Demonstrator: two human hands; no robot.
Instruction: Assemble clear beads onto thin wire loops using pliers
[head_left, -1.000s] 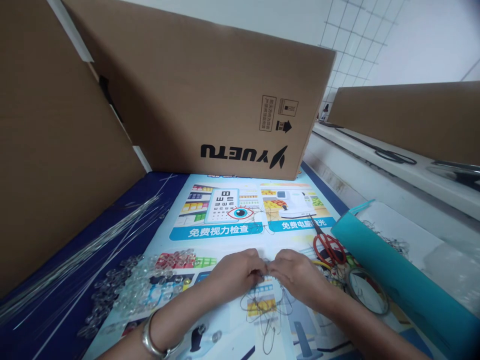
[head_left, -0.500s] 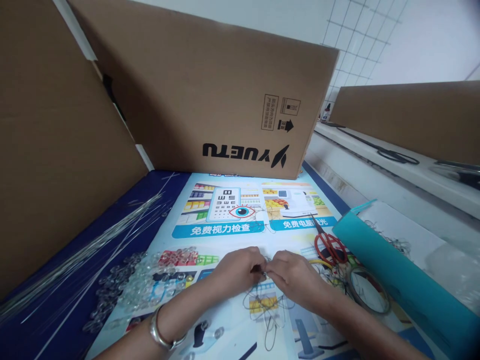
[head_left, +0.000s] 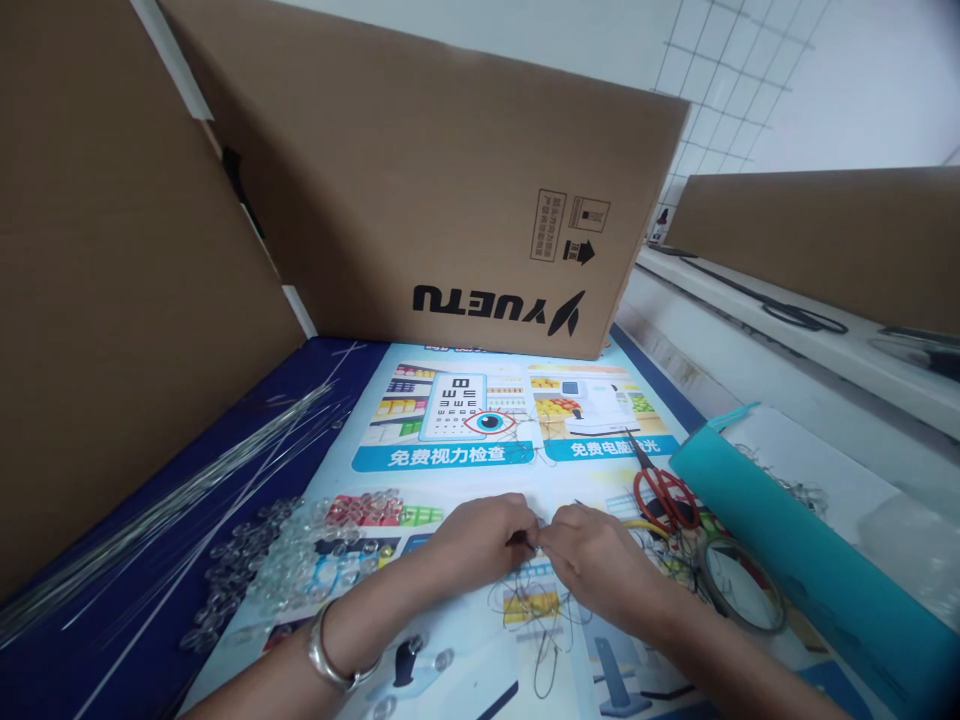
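My left hand (head_left: pixel 487 540) and my right hand (head_left: pixel 596 555) meet fingertip to fingertip above the printed sheet. Both are closed in a pinch on a thin wire, most of it hidden by the fingers. Below them, a tangle of looped thin wire (head_left: pixel 546 655) spreads over the sheet; I cannot tell whether it is all one piece with what I hold. To the left of my left hand lies a pile of clear beads (head_left: pixel 300 560). Red-handled scissors (head_left: pixel 666 500) lie beyond my right hand, beside a roll of clear tape (head_left: pixel 742 585).
A bundle of straight wires (head_left: pixel 195 480) lies on the blue cloth at left. A teal box (head_left: pixel 810 560) holding wire pieces and a plastic bag stands at right. Cardboard panels (head_left: pixel 420 180) wall off the back and left. Dark scissors (head_left: pixel 795 315) rest on the white ledge.
The view has shifted slightly, so everything sits a little further right. Both hands keep their pinch, with only small finger movement.
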